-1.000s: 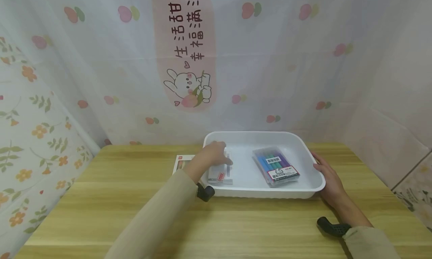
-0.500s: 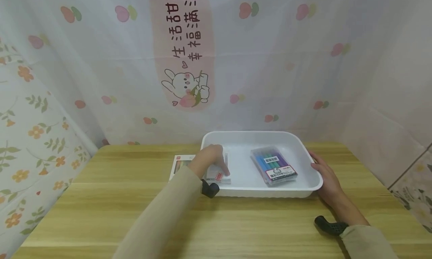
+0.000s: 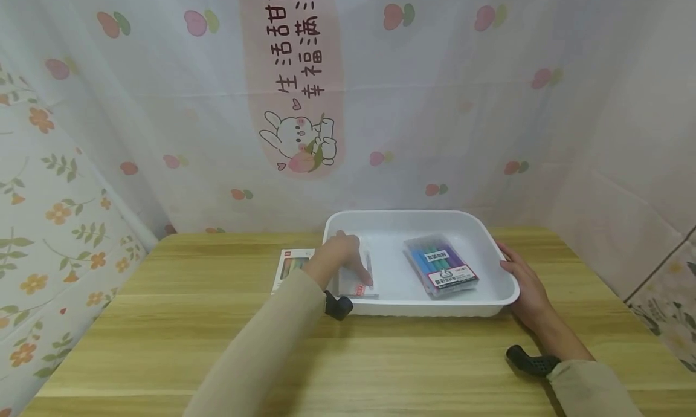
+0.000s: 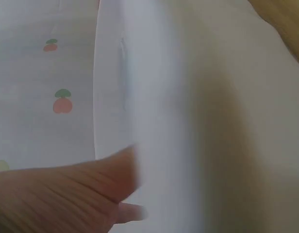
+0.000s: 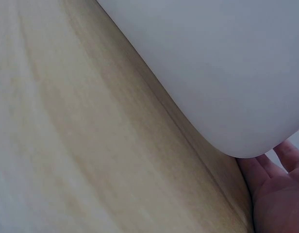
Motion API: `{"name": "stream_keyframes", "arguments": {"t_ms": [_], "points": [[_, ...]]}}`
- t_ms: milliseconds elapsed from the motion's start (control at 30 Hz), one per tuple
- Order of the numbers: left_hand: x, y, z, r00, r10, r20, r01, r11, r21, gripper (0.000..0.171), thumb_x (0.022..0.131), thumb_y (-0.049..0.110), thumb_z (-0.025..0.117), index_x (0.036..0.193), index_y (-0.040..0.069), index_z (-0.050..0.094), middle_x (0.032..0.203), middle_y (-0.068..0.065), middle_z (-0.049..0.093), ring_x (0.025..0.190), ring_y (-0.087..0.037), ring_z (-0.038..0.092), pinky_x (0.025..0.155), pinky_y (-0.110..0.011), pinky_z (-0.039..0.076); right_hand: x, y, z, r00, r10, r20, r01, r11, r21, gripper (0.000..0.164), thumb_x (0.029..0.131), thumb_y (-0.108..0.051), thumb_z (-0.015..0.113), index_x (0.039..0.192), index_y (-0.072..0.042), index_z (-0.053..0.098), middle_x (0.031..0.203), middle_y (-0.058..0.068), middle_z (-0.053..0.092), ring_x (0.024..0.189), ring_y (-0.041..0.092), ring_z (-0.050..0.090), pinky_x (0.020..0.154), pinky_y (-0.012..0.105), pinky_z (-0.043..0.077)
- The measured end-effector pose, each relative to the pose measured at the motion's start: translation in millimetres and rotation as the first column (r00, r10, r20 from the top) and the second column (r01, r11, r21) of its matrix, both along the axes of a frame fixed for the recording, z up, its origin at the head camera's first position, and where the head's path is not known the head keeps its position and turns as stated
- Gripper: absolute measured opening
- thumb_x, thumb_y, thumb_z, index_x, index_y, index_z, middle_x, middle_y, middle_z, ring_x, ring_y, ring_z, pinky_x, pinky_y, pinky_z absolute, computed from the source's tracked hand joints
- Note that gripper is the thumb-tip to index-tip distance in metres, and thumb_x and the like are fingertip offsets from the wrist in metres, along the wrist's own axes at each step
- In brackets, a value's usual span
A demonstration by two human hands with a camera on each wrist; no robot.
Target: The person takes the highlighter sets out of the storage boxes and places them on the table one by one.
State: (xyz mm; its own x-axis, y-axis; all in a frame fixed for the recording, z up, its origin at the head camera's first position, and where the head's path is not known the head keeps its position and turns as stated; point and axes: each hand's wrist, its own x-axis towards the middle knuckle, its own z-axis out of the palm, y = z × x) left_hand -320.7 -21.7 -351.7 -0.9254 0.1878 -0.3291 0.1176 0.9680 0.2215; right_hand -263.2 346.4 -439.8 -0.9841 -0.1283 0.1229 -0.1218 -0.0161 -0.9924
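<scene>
In the head view, a white plastic tray (image 3: pixel 391 310) stands on the wooden table. My left hand (image 3: pixel 342 257) reaches over its left end and holds a flat, clear-fronted pack (image 3: pixel 356 290) with a red-and-white label, thumb at the near right corner. The hand covers much of this pack, and its contents do not show. At the tray's right end my right hand (image 3: pixel 524 284) holds the rim, thumb over the edge and fingers outside. A clear pack of colored pens (image 3: pixel 440 266) lies in the tray's right half. In the left wrist view, the tray wall hides most of my left hand (image 4: pixel 76 194).
Left of the tray, a white-bordered box (image 3: pixel 293 263) with a colored picture lies partly behind my left forearm. A patterned curtain (image 3: pixel 435 103) hangs behind the table (image 3: pixel 217 326). Black wrist mounts (image 3: pixel 533 364) sit on both wrists.
My left thumb has moved down toward the near edge of the clear-fronted pack, and the pack has shifted slightly right. My right hand stays on the tray rim.
</scene>
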Motion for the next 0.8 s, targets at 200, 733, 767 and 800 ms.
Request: {"name": "stream_keyframes", "arguments": {"t_ms": [200,733,767,800], "points": [[3.2,-0.1,-2.4,1.000,0.002,-0.007,-0.003,1.000,-0.008,0.094,0.065,0.057,0.090,0.138,0.011,0.055,0.140,-0.020,0.045,0.118,-0.033,0.051,0.101,-0.051,0.052,0.6,-0.3,-0.4,1.000,0.000,-0.004,0.001,1.000,0.020,0.057,0.111,-0.032,0.032,0.164,-0.022,0.015,0.172,-0.003,0.013,0.116,-0.020,0.051,0.094,0.007,0.049],[4.5,-6.1,-7.2,0.996,-0.086,0.021,0.082,0.989,0.124,0.092,0.072,0.050,0.089,0.141,0.002,0.051,0.142,-0.017,0.054,0.123,-0.027,0.054,0.109,-0.044,0.048,2.5,-1.8,0.0,1.000,0.005,-0.012,-0.005,1.000,0.020,0.057,0.111,-0.031,0.032,0.164,-0.020,0.014,0.173,0.002,0.008,0.116,-0.019,0.053,0.092,0.009,0.051],[5.1,-6.1,-7.5,0.996,-0.089,0.024,0.085,0.986,0.141,0.092,0.072,0.048,0.089,0.141,0.001,0.050,0.141,-0.016,0.055,0.123,-0.027,0.055,0.110,-0.043,0.047,2.4,-1.8,-0.3,1.000,0.009,-0.015,-0.009,1.000,0.012,0.057,0.111,-0.030,0.032,0.164,-0.020,0.014,0.173,0.002,0.009,0.116,-0.018,0.053,0.093,0.009,0.051],[5.8,-6.4,-8.0,0.995,-0.095,0.026,0.090,0.984,0.155,0.092,0.072,0.047,0.089,0.141,0.000,0.050,0.140,-0.015,0.057,0.122,-0.027,0.055,0.111,-0.043,0.047,2.5,-1.8,-0.8,1.000,0.012,-0.019,-0.012,1.000,0.007,0.057,0.111,-0.030,0.032,0.164,-0.019,0.014,0.173,0.000,0.010,0.117,-0.018,0.053,0.093,0.010,0.051]]}}
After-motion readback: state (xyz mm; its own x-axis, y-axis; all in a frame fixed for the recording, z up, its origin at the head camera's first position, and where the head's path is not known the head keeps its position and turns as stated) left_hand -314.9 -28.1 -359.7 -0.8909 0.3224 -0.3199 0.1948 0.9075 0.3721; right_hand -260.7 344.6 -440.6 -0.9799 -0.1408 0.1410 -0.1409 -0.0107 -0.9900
